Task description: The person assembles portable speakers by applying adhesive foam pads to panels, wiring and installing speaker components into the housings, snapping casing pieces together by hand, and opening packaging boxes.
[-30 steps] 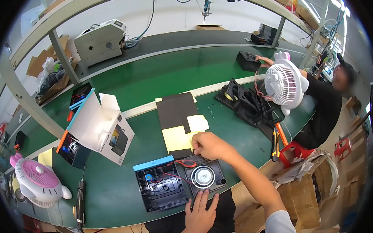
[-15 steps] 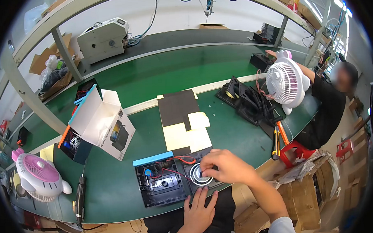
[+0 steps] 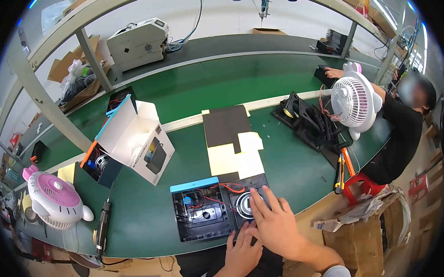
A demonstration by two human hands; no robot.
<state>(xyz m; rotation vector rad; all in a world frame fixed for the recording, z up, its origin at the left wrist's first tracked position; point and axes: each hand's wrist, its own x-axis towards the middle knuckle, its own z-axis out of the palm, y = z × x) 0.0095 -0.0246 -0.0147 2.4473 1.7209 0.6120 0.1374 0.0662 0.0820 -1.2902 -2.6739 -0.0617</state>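
An opened black plastic housing (image 3: pixel 199 234) with a blue strip along its top edge lies at the table's front, its circuit parts and red wires exposed. Beside it, joined by wires, is a black panel (image 3: pixel 257 180) carrying a round speaker (image 3: pixel 243 206). My right hand (image 3: pixel 278 224) reaches over this panel, fingers stretched out across the speaker's right side and partly covering it. At the panel's lower edge rests my left hand (image 3: pixel 243 254), fingers extended, its tips close to the right hand's thumb. Neither hand grips anything visible.
Dark foam sheets with yellow backing (image 3: pixel 226 128) lie behind the panel. To the left are an open white box (image 3: pixel 158 153), an electric screwdriver (image 3: pixel 104 225) and a pink-white fan (image 3: pixel 58 197). Rightward are black plastic parts (image 3: pixel 305 122), a cutter knife (image 3: pixel 339 173), another fan (image 3: pixel 351 100) and a co-worker (image 3: pixel 405 125).
My right hand has gone from closed fingers at the speaker's centre to outstretched fingers over its right side. My left hand stays at the panel's lower edge. The camera view has shifted slightly.
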